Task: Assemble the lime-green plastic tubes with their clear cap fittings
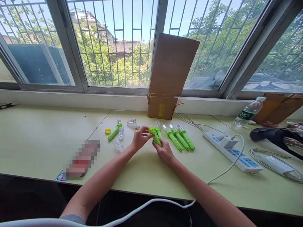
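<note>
My right hand [165,152] is closed around the lower end of a bright green ribbed plastic handle [155,138], held tilted above the table. At the upper end of this handle, near a yellowish ring, the thumb and fingers of my left hand [140,138] pinch it. Just behind lies another green handle [159,131] with a clear tip, partly hidden. To the right, three green handles [177,137] with clear tips lie side by side. Left of my hands are one more green handle [115,131], a loose yellow ring [108,131] and several clear plastic caps [118,145].
A cardboard box [159,107] with its flap raised stands against the window sill. On the right lie a white power strip [233,153], cables, a plastic bottle [250,111] and a black curved object [267,134]. A blurred-out item [82,160] lies near the front edge.
</note>
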Motion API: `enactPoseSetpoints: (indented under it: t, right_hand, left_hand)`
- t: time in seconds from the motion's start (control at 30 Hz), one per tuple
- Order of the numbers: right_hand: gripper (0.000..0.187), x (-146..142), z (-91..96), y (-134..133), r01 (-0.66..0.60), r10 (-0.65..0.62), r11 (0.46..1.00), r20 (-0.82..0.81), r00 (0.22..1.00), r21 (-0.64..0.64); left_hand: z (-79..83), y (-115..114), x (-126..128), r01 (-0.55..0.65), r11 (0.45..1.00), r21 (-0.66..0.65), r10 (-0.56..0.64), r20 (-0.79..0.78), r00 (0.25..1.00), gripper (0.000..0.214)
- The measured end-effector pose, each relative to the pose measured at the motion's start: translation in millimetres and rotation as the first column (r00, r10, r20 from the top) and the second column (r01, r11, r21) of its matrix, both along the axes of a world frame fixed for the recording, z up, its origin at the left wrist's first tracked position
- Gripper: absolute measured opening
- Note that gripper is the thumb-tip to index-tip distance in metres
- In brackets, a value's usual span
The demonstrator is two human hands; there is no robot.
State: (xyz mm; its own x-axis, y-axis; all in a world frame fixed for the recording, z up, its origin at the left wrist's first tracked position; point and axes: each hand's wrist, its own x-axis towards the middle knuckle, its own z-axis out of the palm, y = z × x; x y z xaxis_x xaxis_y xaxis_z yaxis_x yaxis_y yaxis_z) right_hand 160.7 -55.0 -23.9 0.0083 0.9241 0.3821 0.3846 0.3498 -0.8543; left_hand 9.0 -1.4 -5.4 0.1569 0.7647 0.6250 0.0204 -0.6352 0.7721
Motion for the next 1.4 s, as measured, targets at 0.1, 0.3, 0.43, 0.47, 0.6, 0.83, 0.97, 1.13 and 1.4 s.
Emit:
enactPoseSetpoints:
  t: [0.1,0.3,0.43,0.47,0.6,0.83,0.97,1.13,1.4]
  right_hand:
    - [0.028,-0.5,0.5,-0.1,-0.011,0.012,0.999,0.035,0.999,-0.042]
    - [0.023,-4.6,0.7,-5.6,0.15,-0.164,0.986,0.256,0.953,0.072]
    - [0.023,-6.9,-1.6,-5.6,0.28,-0.301,0.953,0.414,0.859,0.112]
    - [0.023,-6.9,-2.1,-5.1,0.293,-0.313,0.949,0.431,0.846,0.114]
    - [0.022,-5.4,-2.7,-3.6,0.255,-0.278,0.961,0.409,0.869,0.11]
    - [0.023,-3.5,0.9,-4.5,0.199,-0.213,0.977,0.289,0.933,0.076]
    - [0.026,-3.1,2.3,-4.8,0.194,-0.204,0.979,0.257,0.945,0.064]
    - [0.03,-1.7,2.8,-3.7,0.172,-0.177,0.984,0.215,0.96,0.045]
    - [0.037,0.4,4.9,-2.5,0.123,-0.124,0.992,0.172,0.977,0.018]
  left_hand:
    - [-0.8,-2.0,1.3,-0.018,1.0,0.003,0.018,0.021,1.0,0.035]
    - [-2.6,-6.8,5.5,-0.089,0.995,0.048,0.087,0.052,0.995,0.034]
    - [-4.3,-7.8,6.4,-0.119,0.989,0.088,0.115,0.048,0.992,0.033]
    - [-4.6,-7.9,6.3,-0.123,0.988,0.092,0.119,0.044,0.992,0.034]
    - [-4.4,-8.0,5.7,-0.125,0.988,0.088,0.124,0.024,0.992,0.034]
    - [-3.1,-7.6,7.5,-0.159,0.984,0.077,0.161,-0.023,0.987,0.037]
    - [-2.8,-7.5,8.7,-0.161,0.984,0.08,0.164,-0.031,0.986,0.037]
    - [-1.6,-7.1,8.1,-0.128,0.988,0.084,0.131,-0.033,0.991,0.037]
    - [0.8,-8.4,8.0,-0.122,0.988,0.097,0.125,-0.031,0.992,0.037]
